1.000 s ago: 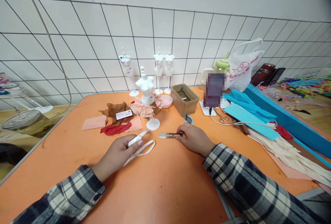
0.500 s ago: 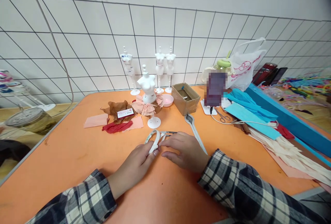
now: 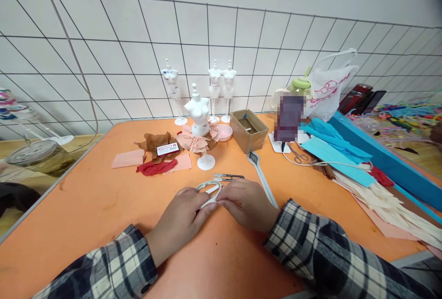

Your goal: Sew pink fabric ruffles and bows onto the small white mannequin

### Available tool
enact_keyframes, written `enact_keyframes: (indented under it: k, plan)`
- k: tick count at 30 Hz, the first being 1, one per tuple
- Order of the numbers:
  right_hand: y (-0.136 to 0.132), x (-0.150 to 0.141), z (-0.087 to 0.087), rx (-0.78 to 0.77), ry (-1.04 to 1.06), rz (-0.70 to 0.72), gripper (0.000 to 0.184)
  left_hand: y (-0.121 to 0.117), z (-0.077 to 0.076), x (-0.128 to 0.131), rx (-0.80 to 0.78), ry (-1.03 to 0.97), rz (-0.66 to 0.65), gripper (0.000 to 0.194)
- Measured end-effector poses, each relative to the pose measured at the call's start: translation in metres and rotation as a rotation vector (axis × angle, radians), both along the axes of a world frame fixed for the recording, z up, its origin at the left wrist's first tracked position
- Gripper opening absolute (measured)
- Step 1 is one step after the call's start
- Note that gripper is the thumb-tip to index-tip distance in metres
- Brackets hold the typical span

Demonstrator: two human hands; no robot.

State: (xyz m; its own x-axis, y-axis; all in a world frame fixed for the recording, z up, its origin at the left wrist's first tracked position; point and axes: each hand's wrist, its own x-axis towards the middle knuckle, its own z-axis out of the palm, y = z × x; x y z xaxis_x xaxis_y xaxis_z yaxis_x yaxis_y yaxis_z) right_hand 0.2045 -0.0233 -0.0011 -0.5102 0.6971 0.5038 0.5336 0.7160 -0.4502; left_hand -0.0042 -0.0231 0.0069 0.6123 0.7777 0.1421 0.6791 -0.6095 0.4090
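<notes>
My left hand (image 3: 181,221) grips the near left side of a roll of white tape (image 3: 218,190), a thin ring tilted just above the table. My right hand (image 3: 247,204) pinches at the roll's near right edge, fingertips meeting my left thumb; whatever tape end lies between them is hidden. Right behind the roll lies a pair of thread snips (image 3: 228,177). Farther back stands a small white dress form (image 3: 198,110) with a ruffled peach fabric skirt (image 3: 193,141) around its lower part.
Brown cloth (image 3: 155,141), red cloth (image 3: 156,167) and a small labelled box (image 3: 167,149) lie to the left. A cardboard box (image 3: 249,131), grey strap (image 3: 263,177), phone (image 3: 289,117), scissors (image 3: 299,154) and blue fabric (image 3: 340,158) are to the right. More dress forms (image 3: 214,83) line the wall.
My right hand's fingers have closed in on the tape roll's edge, beside my left thumb. The roll has turned in my left hand, and the snips behind show more fully.
</notes>
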Motion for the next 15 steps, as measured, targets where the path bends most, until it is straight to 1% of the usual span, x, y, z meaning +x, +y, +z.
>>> enact_keyframes:
  k: [3, 6, 9, 10, 11, 13, 14, 15]
  plan:
    - [-0.001, 0.002, 0.005, -0.079, -0.020, -0.081, 0.008, 0.002, 0.000, -0.002, 0.082, 0.072, 0.001, 0.033]
    - [0.000, 0.002, 0.007, -0.183, -0.041, -0.187, 0.006, 0.003, -0.001, -0.004, 0.165, 0.148, -0.017, 0.027]
    - [0.002, 0.000, 0.007, -0.326, -0.032, -0.250, 0.012, 0.004, -0.001, -0.005, 0.282, 0.231, -0.046, 0.020]
    - [0.003, -0.001, 0.007, -0.406, 0.001, -0.241, 0.015, 0.005, -0.001, -0.006, 0.330, 0.251, -0.057, 0.021]
    - [0.003, -0.002, 0.007, -0.538, 0.057, -0.219, 0.018, 0.005, -0.001, -0.007, 0.380, 0.266, -0.066, 0.024]
    - [0.005, -0.003, 0.009, -0.883, 0.185, -0.154, 0.023, 0.004, -0.002, -0.009, 0.459, 0.282, -0.070, 0.027]
    - [0.006, -0.002, 0.011, -1.047, 0.239, -0.123, 0.024, 0.004, -0.002, -0.009, 0.473, 0.288, -0.068, 0.026]
    - [0.006, -0.001, 0.012, -1.169, 0.285, -0.096, 0.025, 0.003, -0.002, -0.010, 0.467, 0.294, -0.062, 0.025]
